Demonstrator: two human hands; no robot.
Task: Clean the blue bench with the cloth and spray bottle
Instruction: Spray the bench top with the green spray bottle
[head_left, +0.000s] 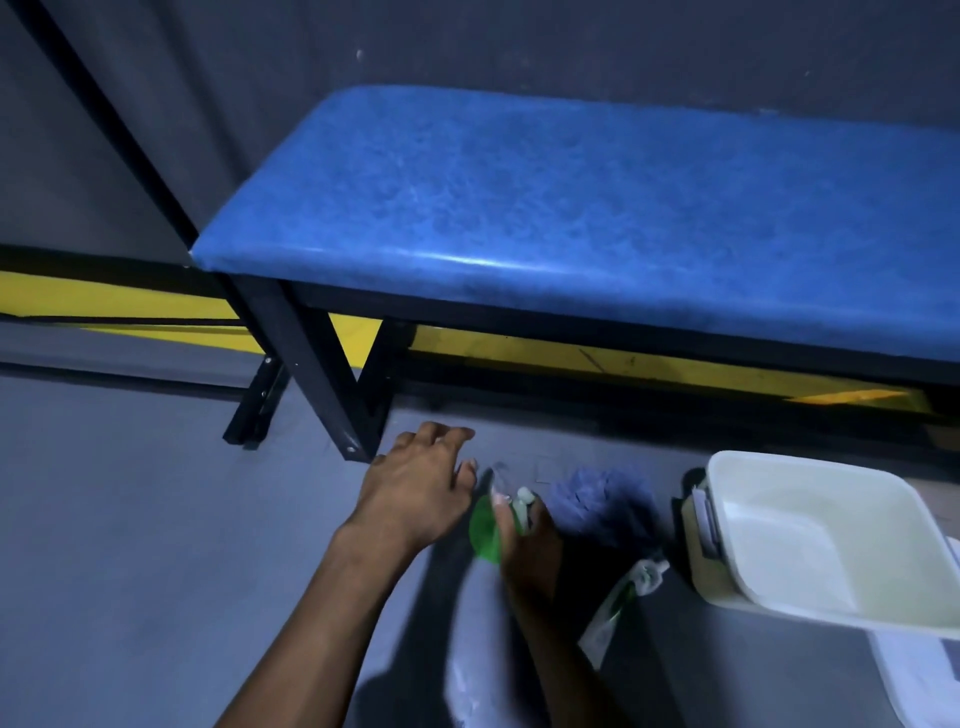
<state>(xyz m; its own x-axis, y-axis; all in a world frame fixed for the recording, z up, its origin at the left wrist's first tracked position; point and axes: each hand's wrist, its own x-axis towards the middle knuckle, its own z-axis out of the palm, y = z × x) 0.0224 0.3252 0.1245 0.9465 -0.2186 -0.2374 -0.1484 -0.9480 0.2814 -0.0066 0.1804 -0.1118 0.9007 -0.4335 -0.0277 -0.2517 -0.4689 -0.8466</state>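
Observation:
The blue padded bench (597, 208) on black metal legs fills the upper half of the view. On the grey floor in front of it, my right hand (532, 545) grips a green spray bottle (484, 530) with a white nozzle; both are blurred. Just left of the bottle is my left hand (421, 483), fingers spread and holding nothing. A crumpled blue-purple cloth (605, 501) lies on the floor right of the bottle, beside my right hand.
A pale plastic bin (883, 608) stands on the floor at the right. A green-and-white pouch (618, 605) lies between it and my right arm. Behind the bench a yellow stripe (649, 358) runs along the dark wall. A black post (104, 119) slants at the left.

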